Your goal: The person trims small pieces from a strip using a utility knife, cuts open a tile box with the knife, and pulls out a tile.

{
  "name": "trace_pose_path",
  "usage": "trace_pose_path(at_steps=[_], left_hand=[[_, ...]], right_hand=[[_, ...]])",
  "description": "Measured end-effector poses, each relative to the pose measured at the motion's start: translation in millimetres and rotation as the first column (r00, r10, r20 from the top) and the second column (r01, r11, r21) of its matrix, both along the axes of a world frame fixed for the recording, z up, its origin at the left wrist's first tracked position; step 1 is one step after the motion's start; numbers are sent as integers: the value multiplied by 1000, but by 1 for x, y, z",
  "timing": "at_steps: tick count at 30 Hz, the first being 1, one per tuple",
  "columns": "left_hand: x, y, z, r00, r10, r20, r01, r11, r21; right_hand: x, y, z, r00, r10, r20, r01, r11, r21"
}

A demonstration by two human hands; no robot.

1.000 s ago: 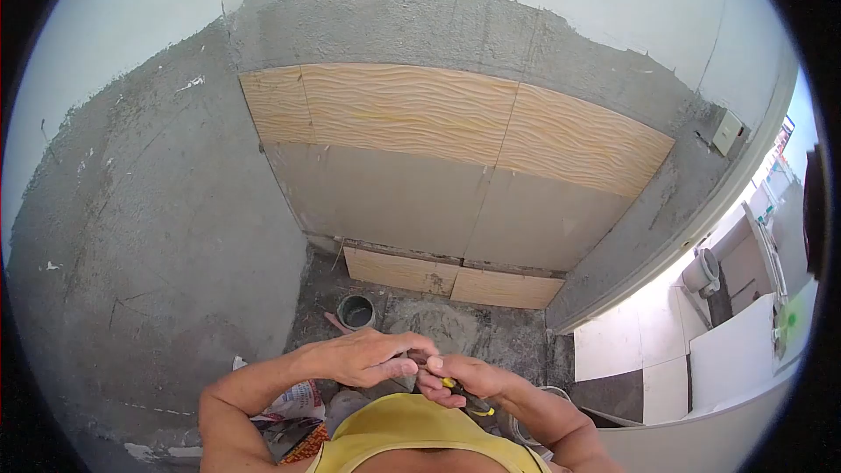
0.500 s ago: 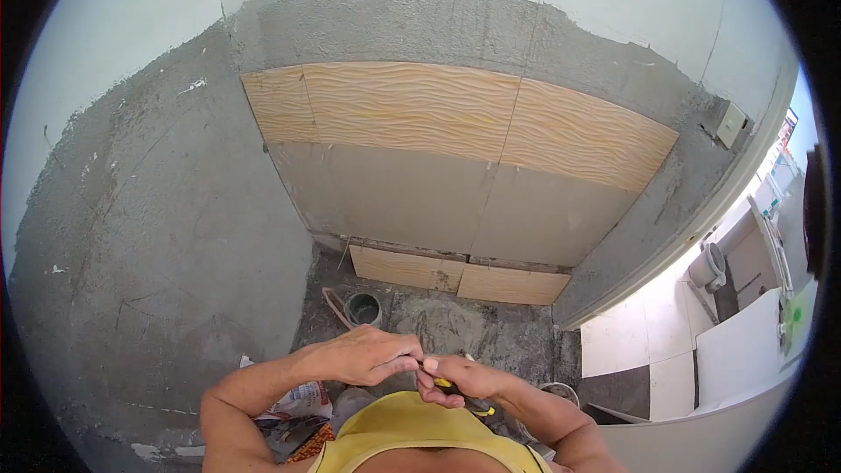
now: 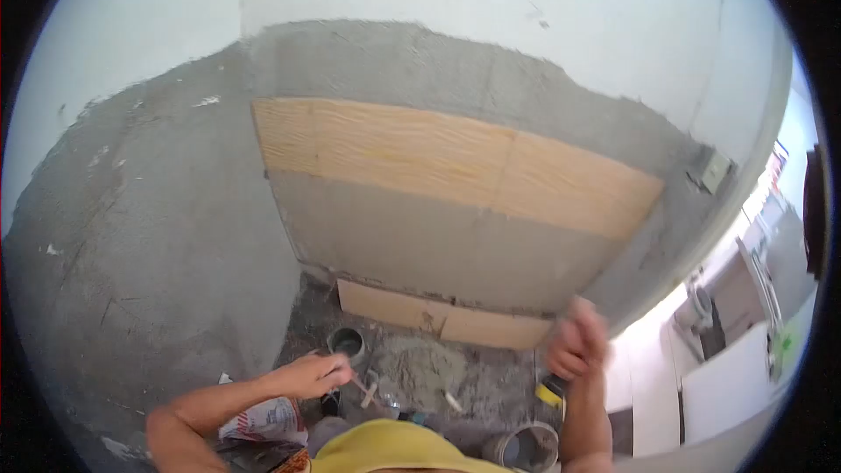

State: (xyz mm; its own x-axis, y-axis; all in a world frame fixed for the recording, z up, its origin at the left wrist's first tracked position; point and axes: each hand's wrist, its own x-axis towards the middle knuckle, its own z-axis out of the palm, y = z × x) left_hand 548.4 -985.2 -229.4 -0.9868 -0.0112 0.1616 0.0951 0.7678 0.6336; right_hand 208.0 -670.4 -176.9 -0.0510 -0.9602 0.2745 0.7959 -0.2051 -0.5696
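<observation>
My left hand (image 3: pixel 317 375) is low and left of centre, fingers closed together. A thin pinkish strip (image 3: pixel 359 383) runs from its fingertips towards the floor; what the fingers grip is too blurred to make out. My right hand (image 3: pixel 578 342), smeared by motion, is raised at the right before the wall's lower corner. Its fingers are curled round a yellow-and-black tool (image 3: pixel 551 392), whose end sticks out below the hand. A small dark bucket (image 3: pixel 347 343) stands on the floor just beyond my left hand. Near it lies a pale crosspiece (image 3: pixel 370 394).
Wavy beige tiles (image 3: pixel 412 153) band the grey wall, with a lower tile row (image 3: pixel 394 307) by the floor. A larger bucket (image 3: pixel 526 448) stands at lower right, a printed bag (image 3: pixel 263 420) at lower left. A doorway and a switch box (image 3: pixel 714 172) are right.
My hands have parted: the left moved left and slightly down, the right moved right and up with the yellow-and-black tool. The view has shifted, and the wall tiles appear lower.
</observation>
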Motion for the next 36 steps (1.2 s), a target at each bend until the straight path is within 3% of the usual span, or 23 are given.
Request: trace_pose_path(at_steps=[1,2,3,4,5,7,8,10,11,13,15,18,19,21,23,25,29,36], left_hand=[[4,22,-7,993,106,52,-116,950,289],[-13,38,-6,992,122,-37,-95,897,433],[-42,43,4,973,189,-130,-87,829,553],[-54,56,30,954,299,3,-197,622,757],[-66,61,32,927,370,-68,-118,457,881],[-83,70,34,854,516,-61,25,75,997],[-86,72,29,839,542,-37,0,68,998],[-93,65,21,768,628,-124,135,30,990],[-95,63,20,766,630,-129,132,42,990],[-95,61,20,714,687,-135,175,11,984],[-91,60,22,735,665,-136,135,54,989],[-81,60,18,809,570,-142,69,148,987],[-76,57,17,848,508,-154,49,215,975],[-66,53,17,874,470,-120,-19,280,960],[-59,49,13,907,390,-160,-13,406,914],[-53,48,15,918,372,-138,-50,453,890],[-46,48,21,927,341,-160,-74,582,810],[-35,45,29,942,300,-152,-90,660,746]], right_hand=[[30,-12,7,941,-198,-276,273,923,271],[65,-48,12,790,-233,-567,528,728,437],[83,-75,-2,775,-212,-595,514,760,398],[101,-91,-23,768,-167,-618,481,788,384],[118,-101,-36,795,-98,-598,428,790,440],[148,-123,-55,672,-327,-665,613,750,250],[158,-132,-61,696,-302,-651,584,766,269],[170,-149,-66,642,-399,-655,654,730,196],[170,-152,-69,645,-404,-648,651,735,190],[173,-156,-72,401,-486,-776,709,701,-72],[166,-145,-62,429,-400,-810,687,727,5],[149,-133,-40,604,-136,-786,568,765,303],[144,-129,-32,606,-144,-782,576,758,307],[137,-121,-14,716,-35,-697,412,827,382],[136,-118,-1,722,-3,-692,387,831,401],[136,-117,6,687,90,-721,253,901,353],[142,-115,16,656,119,-745,226,911,344],[143,-118,17,623,241,-745,155,895,419]])
